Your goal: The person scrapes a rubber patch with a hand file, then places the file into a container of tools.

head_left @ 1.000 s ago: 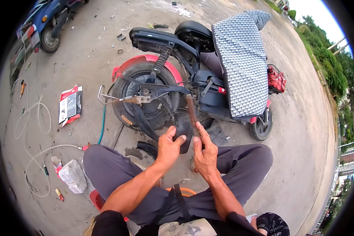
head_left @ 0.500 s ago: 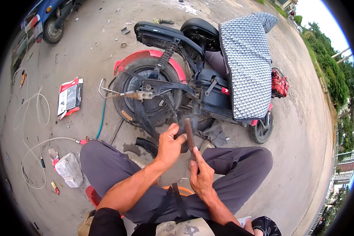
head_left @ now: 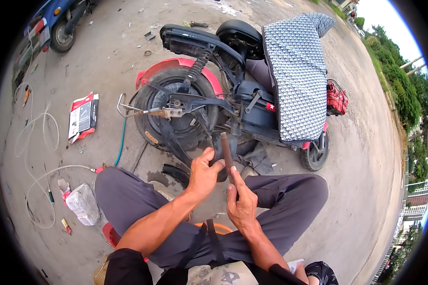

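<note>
My right hand point(head_left: 242, 202) grips a brown, rusty-looking flat file point(head_left: 227, 152), its far end pointing up toward the scooter. The file lies against or just over a black inner tube point(head_left: 232, 142); exact contact is hard to see. My left hand point(head_left: 203, 175) is closed on the tube, thumb and fingers pinched beside the file. More black rubber point(head_left: 175, 175) curves down on the ground left of that hand. Beyond both hands, the scooter's rear wheel point(head_left: 150, 107) has its tire partly off the rim, with dark rubber hanging from it.
The scooter point(head_left: 259, 107) carries a patterned cover point(head_left: 297, 80). A bent metal rod point(head_left: 128, 107) sticks out by the wheel axle. On the left are a red-and-white package point(head_left: 83, 118), a pale block point(head_left: 83, 204) and a clear hose point(head_left: 27, 190). A dark cloth point(head_left: 256, 156) lies under the scooter.
The file and my right hand have shifted slightly up and left. My left hand keeps its hold on the tube. The whole view has moved a little.
</note>
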`<state>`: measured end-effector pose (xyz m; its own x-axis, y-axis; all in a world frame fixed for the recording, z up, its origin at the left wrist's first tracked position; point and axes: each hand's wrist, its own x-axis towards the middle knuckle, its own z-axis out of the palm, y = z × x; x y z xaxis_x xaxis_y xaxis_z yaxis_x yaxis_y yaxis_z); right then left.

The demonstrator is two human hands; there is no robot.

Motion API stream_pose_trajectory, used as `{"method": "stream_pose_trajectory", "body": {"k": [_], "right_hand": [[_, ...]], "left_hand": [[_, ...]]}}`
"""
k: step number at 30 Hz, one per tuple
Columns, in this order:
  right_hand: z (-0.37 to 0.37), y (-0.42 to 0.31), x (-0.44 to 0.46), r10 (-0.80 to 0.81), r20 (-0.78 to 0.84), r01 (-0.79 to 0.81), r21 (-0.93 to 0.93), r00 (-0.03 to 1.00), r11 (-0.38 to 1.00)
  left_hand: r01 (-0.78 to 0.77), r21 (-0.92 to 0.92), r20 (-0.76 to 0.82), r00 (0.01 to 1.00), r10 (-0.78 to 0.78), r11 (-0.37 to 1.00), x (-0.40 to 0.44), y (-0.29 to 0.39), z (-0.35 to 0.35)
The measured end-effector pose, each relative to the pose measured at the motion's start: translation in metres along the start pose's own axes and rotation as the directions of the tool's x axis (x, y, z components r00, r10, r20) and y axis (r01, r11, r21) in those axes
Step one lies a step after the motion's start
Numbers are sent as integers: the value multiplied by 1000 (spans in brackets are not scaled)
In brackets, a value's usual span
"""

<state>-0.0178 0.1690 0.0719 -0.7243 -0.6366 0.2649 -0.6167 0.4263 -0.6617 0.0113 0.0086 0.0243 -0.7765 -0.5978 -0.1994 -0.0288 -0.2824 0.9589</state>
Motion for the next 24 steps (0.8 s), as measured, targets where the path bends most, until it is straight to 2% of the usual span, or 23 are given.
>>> {"method": "stream_pose_trajectory", "body": {"k": [3, 7, 10, 11, 15, 18, 19, 21, 22, 24], "right_hand": [[13, 0, 43, -100, -21, 100, -1, 995, 995], [1, 1, 0, -78, 31, 79, -33, 996, 996], [1, 0, -15, -108, -58, 107, -19, 992, 994], [3, 2, -5, -94, -34, 93, -38, 995, 995], [9, -5, 53, -161, 0, 161, -65, 987, 985], [-6, -3, 38, -121, -74, 122, 0, 990, 993], [-11, 0, 20, -98, -80, 101, 27, 992, 995], [-14, -1, -5, -75, 14, 75, -5, 997, 997], [-10, -4, -8, -128, 8, 128, -53, 992, 990], [1, 3, 3, -112, 20, 114, -72, 993, 991]], "left_hand": [[41, -82, 40, 999, -38, 996, -3, 3, -4], [53, -22, -10, 999, -54, 998, -5, 17, -7], [-81, 66, 0, 997, 82, 995, -4, 12, -2], [-10, 60, 15, 1000, 9, 998, -3, 10, -3], [43, -119, 30, 999, -39, 992, 1, 0, -10], [14, -167, -13, 1000, -16, 986, -3, 5, -5], [-31, -150, -32, 999, 26, 988, -4, 11, -3], [-24, -98, -31, 999, 20, 995, 0, 5, -5], [-18, -63, -17, 1000, 17, 998, 1, 3, -4], [0, -12, -6, 1000, 0, 1000, -4, 1, -3]]}}
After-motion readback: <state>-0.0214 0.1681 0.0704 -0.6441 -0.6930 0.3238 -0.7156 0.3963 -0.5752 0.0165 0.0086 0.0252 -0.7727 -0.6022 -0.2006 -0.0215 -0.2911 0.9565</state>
